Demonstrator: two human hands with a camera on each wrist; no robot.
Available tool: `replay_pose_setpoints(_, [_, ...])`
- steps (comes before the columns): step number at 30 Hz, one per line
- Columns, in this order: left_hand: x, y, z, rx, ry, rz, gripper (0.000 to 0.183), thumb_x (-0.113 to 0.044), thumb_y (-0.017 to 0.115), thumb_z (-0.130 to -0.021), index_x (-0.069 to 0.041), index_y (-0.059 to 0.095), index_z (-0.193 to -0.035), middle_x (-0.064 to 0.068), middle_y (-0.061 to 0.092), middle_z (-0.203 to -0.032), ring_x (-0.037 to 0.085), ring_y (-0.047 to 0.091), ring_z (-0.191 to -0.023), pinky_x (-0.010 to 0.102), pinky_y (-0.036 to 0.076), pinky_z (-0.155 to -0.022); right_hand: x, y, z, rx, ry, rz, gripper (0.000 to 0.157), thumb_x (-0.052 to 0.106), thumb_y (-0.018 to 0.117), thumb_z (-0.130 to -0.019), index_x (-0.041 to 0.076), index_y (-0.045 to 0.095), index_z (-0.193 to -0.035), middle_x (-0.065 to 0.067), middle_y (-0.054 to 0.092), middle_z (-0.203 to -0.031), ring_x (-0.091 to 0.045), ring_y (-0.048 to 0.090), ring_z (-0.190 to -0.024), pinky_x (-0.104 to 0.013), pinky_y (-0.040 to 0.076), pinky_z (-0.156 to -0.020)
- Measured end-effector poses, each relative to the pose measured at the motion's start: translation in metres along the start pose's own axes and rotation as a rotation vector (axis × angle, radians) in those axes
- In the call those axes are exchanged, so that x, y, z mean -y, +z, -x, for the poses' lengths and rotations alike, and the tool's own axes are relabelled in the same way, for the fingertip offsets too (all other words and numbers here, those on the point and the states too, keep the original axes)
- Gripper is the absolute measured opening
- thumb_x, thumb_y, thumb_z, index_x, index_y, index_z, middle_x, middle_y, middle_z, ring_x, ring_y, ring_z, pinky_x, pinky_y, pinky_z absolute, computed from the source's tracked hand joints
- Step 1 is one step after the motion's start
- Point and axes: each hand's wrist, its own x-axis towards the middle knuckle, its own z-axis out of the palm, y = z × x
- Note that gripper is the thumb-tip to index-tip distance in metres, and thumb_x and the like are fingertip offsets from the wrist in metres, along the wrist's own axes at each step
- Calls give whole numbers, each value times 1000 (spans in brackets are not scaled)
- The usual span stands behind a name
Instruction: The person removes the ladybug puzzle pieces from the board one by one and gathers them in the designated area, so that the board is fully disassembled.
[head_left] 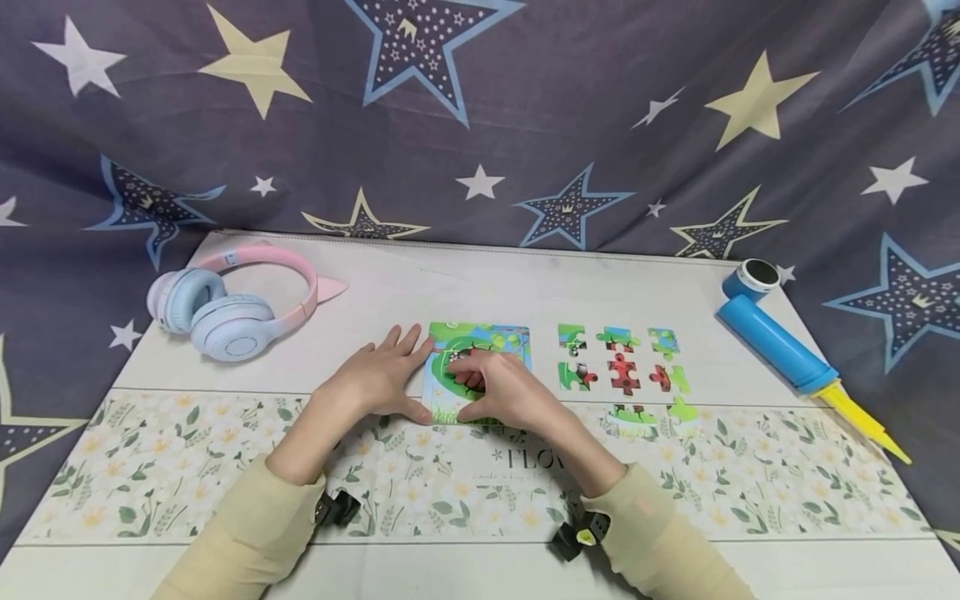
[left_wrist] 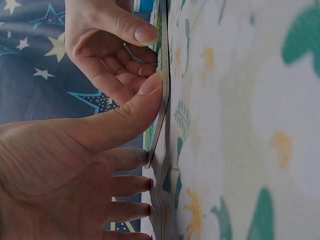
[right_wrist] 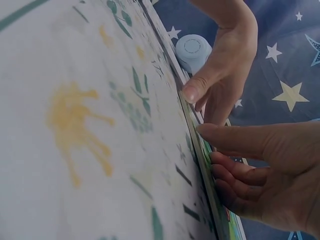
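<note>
A square picture puzzle board (head_left: 442, 340) with a green and blue design lies at the table's middle. My left hand (head_left: 378, 375) has its fingers spread at the board's left side, the thumb touching the lower-left corner. Over the board's middle, my right hand (head_left: 510, 390) rests its bent fingertips on the picture and its thumb near the front edge. No piece shows between its fingers; part of the picture is hidden beneath them. In the right wrist view, the right fingertips (right_wrist: 218, 160) meet the board's top. To the right, several jigsaw pieces (head_left: 623, 375) lie spaced in rows.
Pink and blue headphones (head_left: 236, 325) with cat ears lie at the back left. A blue tube with a yellow nozzle (head_left: 780, 346) lies on the right, a blue round container (head_left: 750, 279) behind it. A starry curtain (head_left: 480, 142) hangs behind the table.
</note>
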Motion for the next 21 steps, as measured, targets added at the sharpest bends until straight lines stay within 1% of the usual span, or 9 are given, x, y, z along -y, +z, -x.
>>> replay_pose_setpoints(4, [0, 0, 1, -6, 0, -2, 112, -54, 80, -84, -7, 20, -165, 22, 8, -173, 46, 7, -160, 66, 19, -127, 2, 1, 0, 1, 18, 11, 59, 15, 93, -75, 10, 72, -131, -4, 73, -105, -17, 69, -92, -28, 59, -83])
replay_pose_setpoints(10, [1, 2, 2, -17, 5, -19, 111, -54, 80, -84, -6, 20, -165, 22, 10, -172, 46, 9, -160, 67, 21, -126, 2, 3, 0, 8, 36, -10, 62, 13, 92, -76, 10, 71, -133, -5, 73, -104, -16, 69, -92, -28, 59, -82])
replay_pose_setpoints(17, [0, 2, 0, -12, 2, -17, 112, -54, 80, -84, -7, 20, -165, 22, 9, -173, 46, 8, -160, 67, 20, -126, 1, 3, 0, 4, 25, -13, 60, 13, 91, -76, 9, 71, -133, -6, 73, -103, -17, 68, -91, -31, 58, -82])
replay_pose_setpoints(21, [0, 2, 0, -11, 0, -19, 112, -54, 80, -84, -7, 20, -165, 22, 9, -173, 46, 8, -160, 67, 21, -126, 1, 3, 1, 16, 44, -20, 60, 13, 91, -77, 11, 70, -134, -6, 72, -103, -17, 66, -92, -32, 58, -83])
